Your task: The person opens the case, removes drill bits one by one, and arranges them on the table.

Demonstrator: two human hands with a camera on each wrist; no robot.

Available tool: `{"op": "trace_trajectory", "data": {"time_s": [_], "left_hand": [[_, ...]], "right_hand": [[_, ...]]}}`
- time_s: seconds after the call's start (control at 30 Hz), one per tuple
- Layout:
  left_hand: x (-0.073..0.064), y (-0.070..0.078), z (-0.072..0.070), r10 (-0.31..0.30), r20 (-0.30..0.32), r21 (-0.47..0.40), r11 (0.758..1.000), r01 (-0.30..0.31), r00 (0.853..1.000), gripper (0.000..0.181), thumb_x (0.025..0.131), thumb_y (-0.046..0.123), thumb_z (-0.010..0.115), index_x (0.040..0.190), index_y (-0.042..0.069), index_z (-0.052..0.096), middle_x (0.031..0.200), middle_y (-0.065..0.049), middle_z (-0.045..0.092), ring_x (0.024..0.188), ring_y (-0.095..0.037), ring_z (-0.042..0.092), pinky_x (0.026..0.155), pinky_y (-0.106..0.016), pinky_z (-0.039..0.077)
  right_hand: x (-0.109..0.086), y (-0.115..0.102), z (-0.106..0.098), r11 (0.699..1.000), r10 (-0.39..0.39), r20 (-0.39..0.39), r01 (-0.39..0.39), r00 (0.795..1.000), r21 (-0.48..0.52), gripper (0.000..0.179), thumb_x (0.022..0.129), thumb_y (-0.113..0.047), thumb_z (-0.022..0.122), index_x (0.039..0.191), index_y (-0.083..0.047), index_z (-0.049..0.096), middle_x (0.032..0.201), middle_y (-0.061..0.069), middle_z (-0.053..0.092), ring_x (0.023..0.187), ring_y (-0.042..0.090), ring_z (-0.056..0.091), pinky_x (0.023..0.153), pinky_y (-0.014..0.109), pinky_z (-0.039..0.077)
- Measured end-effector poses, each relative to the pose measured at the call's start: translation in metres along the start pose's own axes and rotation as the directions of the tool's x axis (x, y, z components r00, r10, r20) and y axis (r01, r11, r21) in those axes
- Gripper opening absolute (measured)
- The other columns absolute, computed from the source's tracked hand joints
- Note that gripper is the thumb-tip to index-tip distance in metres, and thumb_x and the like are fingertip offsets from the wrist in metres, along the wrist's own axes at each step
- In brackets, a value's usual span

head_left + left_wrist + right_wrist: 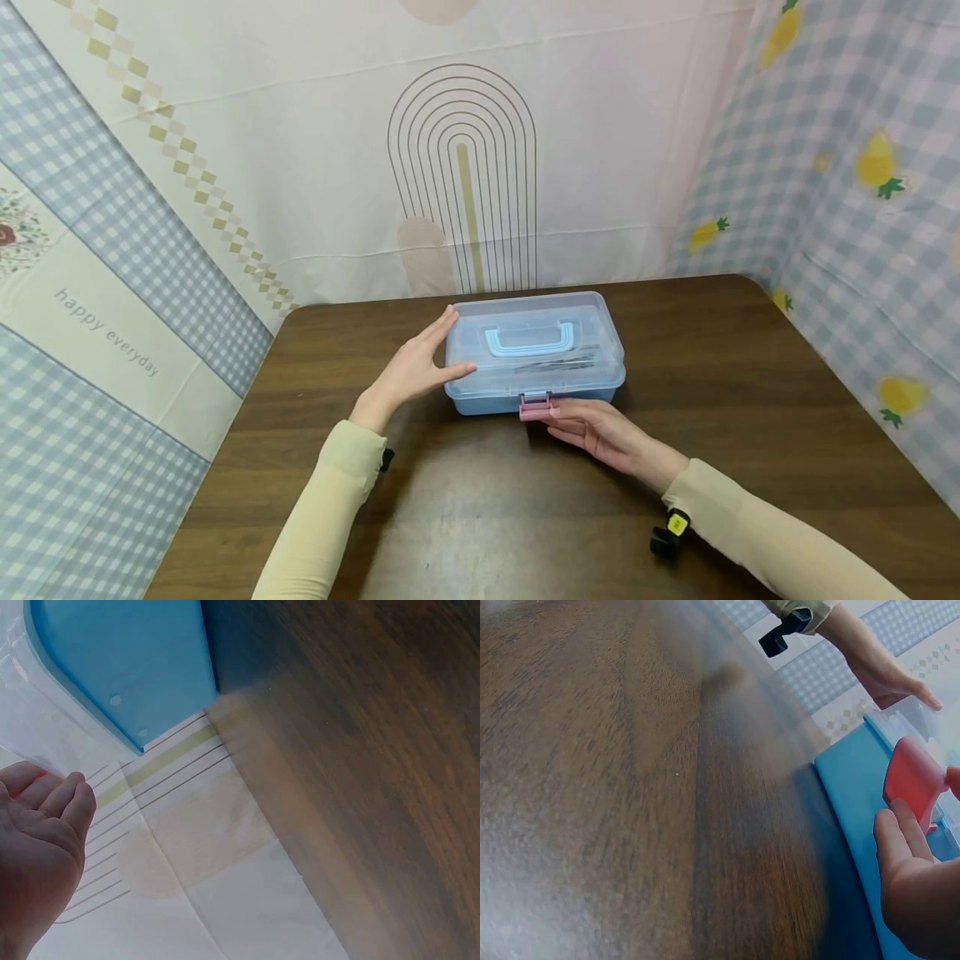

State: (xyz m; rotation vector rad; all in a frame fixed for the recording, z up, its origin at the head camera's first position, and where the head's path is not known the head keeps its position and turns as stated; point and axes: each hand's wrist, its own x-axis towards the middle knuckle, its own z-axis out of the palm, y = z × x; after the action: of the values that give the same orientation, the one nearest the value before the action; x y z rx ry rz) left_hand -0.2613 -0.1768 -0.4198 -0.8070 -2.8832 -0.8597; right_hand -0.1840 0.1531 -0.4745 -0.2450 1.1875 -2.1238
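A blue plastic storage box (487,406) with a clear lid (525,321) and a light blue carry handle (529,340) stands on the table. Some dark, thin items show through the lid. My left hand (412,364) rests on the lid's left side, thumb along the front and fingers stretched toward the back corner. At the front, my right hand (596,429) pinches the pink latch (536,407), which is flipped outward from the box. In the right wrist view the latch (913,774) sits between thumb and fingertips, standing away from the blue wall.
The brown wooden table (465,517) reaches back to a patterned cloth (330,167) hung behind it. Checked cloth with yellow fruit prints (862,250) hangs at the right. The box stands near the table's back edge.
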Motion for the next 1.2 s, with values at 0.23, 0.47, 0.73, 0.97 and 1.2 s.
{"op": "trace_trajectory", "data": {"time_s": [0.23, 0.47, 0.73, 0.97, 1.2], "left_hand": [[0.0, -0.001, 0.0, 0.001, -0.003, -0.004, 1.0, -0.001, 1.0, 0.101, 0.086, 0.074, 0.06, 0.163, 0.025, 0.016, 0.167, 0.012, 0.009, 0.15, -0.023, 0.024, 0.118, -0.05, 0.028], [0.0, -0.002, 0.0, -0.003, -0.005, -0.002, 1.0, 0.003, 1.0, 0.101, 0.087, 0.073, 0.06, 0.163, 0.023, 0.018, 0.167, 0.011, 0.009, 0.151, -0.022, 0.024, 0.118, -0.049, 0.028], [-0.001, -0.001, 0.002, -0.019, -0.004, -0.005, 1.0, 0.019, 1.0, 0.099, 0.087, 0.072, 0.061, 0.163, 0.024, 0.018, 0.167, 0.014, 0.008, 0.151, -0.021, 0.023, 0.118, -0.05, 0.027], [-0.002, -0.001, 0.004, -0.018, -0.01, 0.003, 1.0, 0.018, 1.0, 0.099, 0.087, 0.072, 0.061, 0.163, 0.025, 0.018, 0.167, 0.014, 0.009, 0.151, -0.021, 0.023, 0.118, -0.05, 0.027], [-0.001, -0.001, 0.001, -0.007, -0.008, -0.004, 1.0, 0.006, 1.0, 0.1, 0.087, 0.073, 0.061, 0.163, 0.023, 0.019, 0.167, 0.013, 0.009, 0.151, -0.02, 0.022, 0.119, -0.049, 0.026]], "right_hand": [[-0.001, 0.0, 0.002, 1.0, 0.012, -0.138, -0.013, 0.99, -0.008, 0.049, 0.1, 0.003, 0.056, 0.143, 0.019, 0.038, 0.126, 0.015, 0.066, 0.114, 0.019, 0.066, 0.109, 0.041, 0.041], [0.004, 0.004, 0.001, 0.991, 0.007, -0.168, -0.029, 0.986, -0.128, 0.057, 0.098, 0.003, 0.056, 0.145, 0.022, 0.03, 0.134, 0.017, 0.058, 0.111, 0.013, 0.064, 0.105, 0.036, 0.046], [0.011, 0.014, -0.002, 0.921, -0.057, -0.207, -0.028, 0.977, -0.389, 0.041, 0.094, -0.001, 0.064, 0.129, 0.019, 0.054, 0.113, 0.013, 0.069, 0.099, 0.012, 0.067, 0.093, 0.032, 0.055], [0.015, 0.014, -0.005, 0.863, -0.076, -0.224, -0.049, 0.972, -0.503, 0.041, 0.094, -0.005, 0.068, 0.125, 0.019, 0.056, 0.106, 0.015, 0.072, 0.092, 0.012, 0.069, 0.083, 0.033, 0.059], [0.019, 0.013, -0.006, 0.849, -0.08, -0.25, -0.066, 0.965, -0.525, 0.041, 0.097, -0.005, 0.065, 0.127, 0.021, 0.054, 0.11, 0.018, 0.07, 0.096, 0.014, 0.069, 0.085, 0.034, 0.058]]}}
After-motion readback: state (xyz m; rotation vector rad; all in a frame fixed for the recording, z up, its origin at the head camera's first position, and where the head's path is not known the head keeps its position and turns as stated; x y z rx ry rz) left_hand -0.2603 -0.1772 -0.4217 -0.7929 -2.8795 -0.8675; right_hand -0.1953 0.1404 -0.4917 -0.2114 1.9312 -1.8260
